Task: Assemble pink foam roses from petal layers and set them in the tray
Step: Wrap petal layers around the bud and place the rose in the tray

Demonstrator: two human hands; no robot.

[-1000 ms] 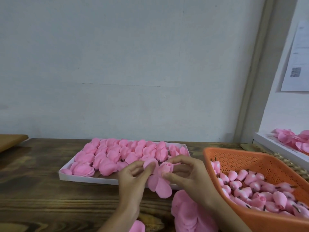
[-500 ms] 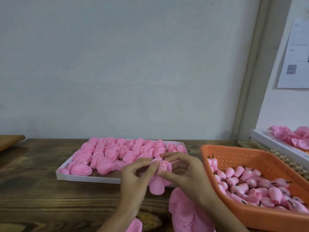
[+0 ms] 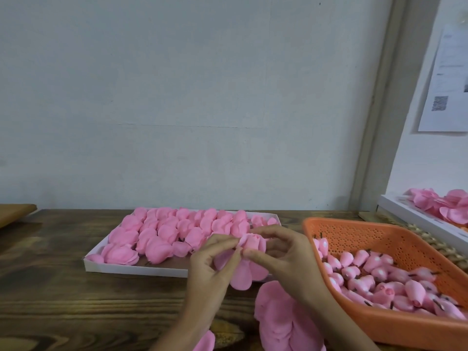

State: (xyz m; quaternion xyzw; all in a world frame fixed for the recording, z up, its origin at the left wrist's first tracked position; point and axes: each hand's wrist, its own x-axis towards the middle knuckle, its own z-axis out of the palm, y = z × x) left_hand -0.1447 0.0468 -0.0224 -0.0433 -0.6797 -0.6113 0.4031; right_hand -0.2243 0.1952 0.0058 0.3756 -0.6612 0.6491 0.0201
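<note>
Your left hand [image 3: 215, 264] and right hand [image 3: 286, 259] meet over a dark wooden table [image 3: 50, 287], both holding one half-built pink rose [image 3: 250, 243]. The left grip is closed on it, with thumb and forefinger pinching a petal edge at the bud's left side. The right grip is also closed on it, with the thumb pressed to the front of the bud and the forefinger arched over the top. Wide outer petals [image 3: 241, 277] of this rose hang down beneath both grips.

Just behind the grips, and stretching away to the left of them, lies a shallow white tray [image 3: 131, 268]. It is nearly full of finished roses [image 3: 177, 229] packed in rows. Its near right corner is hidden behind your hands.

To the right of the right grip, close to the wrist, sits an orange perforated basket [image 3: 354, 229] holding many pink buds [image 3: 379, 272] with short dark stems. Nearer to you than the grips, beside the right forearm, a stack of petal layers [image 3: 281, 315] lies flat on the table. One loose petal [image 3: 205, 342] shows at the bottom edge, next to the left forearm.

Far to the right, beyond the basket, a second white tray [image 3: 415, 221] carries more pink petals. A printed sheet [image 3: 448, 79] is fixed to the wall above it.
</note>
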